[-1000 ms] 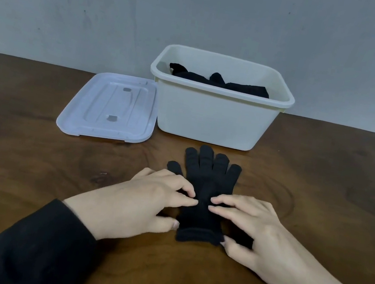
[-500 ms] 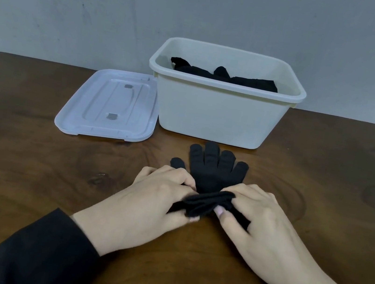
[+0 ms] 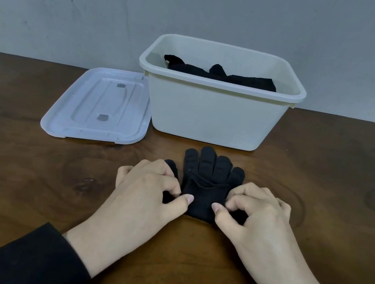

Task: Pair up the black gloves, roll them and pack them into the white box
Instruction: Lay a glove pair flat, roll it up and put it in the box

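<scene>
The gloves (image 3: 205, 193) are pinched at the folded cuff by left hand (image 3: 149, 190) and right hand (image 3: 259, 212); the roll should be kept tight and even.

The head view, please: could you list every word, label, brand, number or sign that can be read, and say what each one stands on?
None: no readable text shows anywhere.
White box: plain wall, no label or brand.
Lid: two small grey patches, with no lettering to be made out.
Black gloves, held by the left hand and right hand: no tag or print visible.
</scene>
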Demonstrator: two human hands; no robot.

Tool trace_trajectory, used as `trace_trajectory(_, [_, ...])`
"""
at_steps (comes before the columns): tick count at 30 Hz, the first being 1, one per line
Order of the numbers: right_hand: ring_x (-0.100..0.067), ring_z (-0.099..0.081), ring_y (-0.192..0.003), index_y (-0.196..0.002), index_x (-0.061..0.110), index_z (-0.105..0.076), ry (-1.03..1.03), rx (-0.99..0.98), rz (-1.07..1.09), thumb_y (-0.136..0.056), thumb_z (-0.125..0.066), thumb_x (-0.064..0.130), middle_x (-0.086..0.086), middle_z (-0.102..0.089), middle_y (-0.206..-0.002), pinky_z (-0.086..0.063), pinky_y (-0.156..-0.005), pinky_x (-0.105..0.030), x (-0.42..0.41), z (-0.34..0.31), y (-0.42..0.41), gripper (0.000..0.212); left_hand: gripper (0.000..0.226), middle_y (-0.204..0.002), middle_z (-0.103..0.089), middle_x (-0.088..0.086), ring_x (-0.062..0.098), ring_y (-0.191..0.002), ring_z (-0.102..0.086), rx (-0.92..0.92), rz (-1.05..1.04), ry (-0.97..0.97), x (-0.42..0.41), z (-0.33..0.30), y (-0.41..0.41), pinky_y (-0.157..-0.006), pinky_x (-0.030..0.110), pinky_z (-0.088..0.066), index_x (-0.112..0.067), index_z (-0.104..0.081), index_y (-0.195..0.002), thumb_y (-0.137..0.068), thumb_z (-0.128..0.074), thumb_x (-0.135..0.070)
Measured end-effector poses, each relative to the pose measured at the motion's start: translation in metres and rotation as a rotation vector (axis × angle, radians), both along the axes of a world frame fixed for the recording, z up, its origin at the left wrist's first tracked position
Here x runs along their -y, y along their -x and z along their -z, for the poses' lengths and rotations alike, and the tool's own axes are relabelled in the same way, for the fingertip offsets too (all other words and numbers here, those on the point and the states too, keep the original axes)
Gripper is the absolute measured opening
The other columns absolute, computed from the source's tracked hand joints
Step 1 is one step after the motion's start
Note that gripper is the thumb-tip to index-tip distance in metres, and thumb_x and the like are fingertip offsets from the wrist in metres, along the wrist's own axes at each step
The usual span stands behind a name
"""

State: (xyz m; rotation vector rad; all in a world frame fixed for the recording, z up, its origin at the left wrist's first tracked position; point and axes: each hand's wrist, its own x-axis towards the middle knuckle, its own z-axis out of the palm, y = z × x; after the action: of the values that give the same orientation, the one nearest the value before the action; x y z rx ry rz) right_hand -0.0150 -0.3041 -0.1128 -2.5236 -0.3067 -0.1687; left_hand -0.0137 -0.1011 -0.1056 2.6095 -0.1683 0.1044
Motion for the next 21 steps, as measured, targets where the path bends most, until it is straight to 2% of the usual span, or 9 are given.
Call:
trace_trajectory(2, [-0.004,-0.050,-0.096,-0.070,0.038,-0.054,0.077,0.013,0.034,-0.079,-0.055,0.059,0.019,-0.056,-0.091,-0.026,-0.103,-0.035,-0.003,0.000,-0.002,0.023,0.025,-0.095,-0.050,-0.022,0.000,-0.098,-0.042,0.025,-0.029,-0.019,-0.001,0.000,-0.001,-0.097,0.029,-0.023,-0.039,-0.051,-0.067,-0.080,-0.052,-0.061])
trace_trajectory(4, [-0.005,-0.049,-0.093,-0.083,0.040,-0.050,0.115,0.070,0.052,-0.078,-0.059,0.057,0.019,-0.052,-0.094,-0.027,-0.098,-0.034,-0.002,0.000,-0.002,0.020,0.018,-0.094,-0.048,-0.021,0.001,-0.095,-0.044,0.047,-0.035,-0.006,-0.003,0.000,-0.002,-0.095,0.032,-0.031,-0.041,-0.050,-0.084,-0.079,-0.058,-0.056])
trace_trajectory(7, [-0.010,-0.051,-0.101,-0.098,0.037,-0.065,0.127,0.241,-0.033,-0.084,-0.068,0.038,0.016,-0.054,-0.109,-0.031,-0.096,-0.036,-0.004,0.001,-0.001,0.015,0.032,-0.106,-0.046,-0.019,0.004,-0.101,-0.044,0.137,0.059,0.006,-0.008,-0.003,-0.002,-0.093,0.033,-0.036,-0.040,-0.051,-0.104,-0.080,-0.072,-0.035])
trace_trajectory(10, [-0.013,-0.060,-0.109,-0.103,0.027,-0.077,0.170,0.364,-0.135,-0.090,-0.059,0.025,0.010,-0.066,-0.119,-0.035,-0.096,-0.038,-0.007,0.009,-0.002,0.022,0.032,-0.121,-0.055,-0.014,0.008,-0.113,-0.047,0.241,0.298,-0.173,-0.007,-0.006,0.001,-0.098,0.034,-0.034,-0.032,-0.066,-0.117,-0.089,-0.056,-0.022])
trace_trajectory(12, [-0.010,-0.064,-0.110,-0.108,0.024,-0.077,0.144,0.326,-0.176,-0.093,-0.048,0.028,0.010,-0.071,-0.118,-0.036,-0.098,-0.037,-0.006,0.012,-0.003,0.032,0.045,-0.134,-0.057,-0.015,0.006,-0.125,-0.045,0.165,0.380,-0.259,-0.008,-0.004,0.003,-0.105,0.034,-0.031,-0.029,-0.065,-0.127,-0.093,-0.036,-0.028])
trace_trajectory(15, [0.001,-0.051,-0.128,-0.127,0.029,-0.067,0.183,0.141,-0.224,-0.095,-0.038,0.044,0.017,-0.062,-0.133,-0.032,-0.112,-0.033,-0.001,0.005,0.001,0.046,0.063,-0.156,-0.029,-0.026,-0.008,-0.140,-0.018,0.042,0.378,-0.274,-0.013,-0.001,0.005,-0.118,0.027,-0.015,-0.036,-0.037,-0.150,-0.093,-0.015,-0.049])
trace_trajectory(17, [0.009,-0.031,-0.140,-0.142,0.036,-0.051,0.256,0.048,-0.262,-0.091,-0.030,0.063,0.027,-0.043,-0.147,-0.020,-0.121,-0.036,0.005,0.002,0.003,0.062,0.065,-0.159,-0.008,-0.031,-0.011,-0.144,-0.004,0.004,0.394,-0.311,-0.016,-0.001,0.005,-0.117,0.023,-0.002,-0.039,-0.018,-0.155,-0.093,-0.016,-0.058])
trace_trajectory(18, [0.011,-0.024,-0.142,-0.146,0.039,-0.044,0.280,0.021,-0.266,-0.088,-0.027,0.070,0.030,-0.037,-0.149,-0.015,-0.122,-0.036,0.006,0.002,0.002,0.068,0.066,-0.158,-0.005,-0.032,-0.011,-0.145,-0.002,-0.004,0.391,-0.313,-0.016,-0.001,0.004,-0.116,0.022,0.000,-0.041,-0.014,-0.156,-0.093,-0.020,-0.060])
trace_trajectory(21, [0.010,-0.033,-0.137,-0.138,0.041,-0.052,0.249,0.041,-0.218,-0.085,-0.028,0.069,0.030,-0.047,-0.143,-0.015,-0.121,-0.033,0.004,0.002,-0.001,0.064,0.066,-0.156,-0.019,-0.033,-0.011,-0.142,-0.013,0.032,0.334,-0.279,-0.013,0.004,0.000,-0.113,0.022,-0.005,-0.044,-0.024,-0.152,-0.090,-0.022,-0.066])
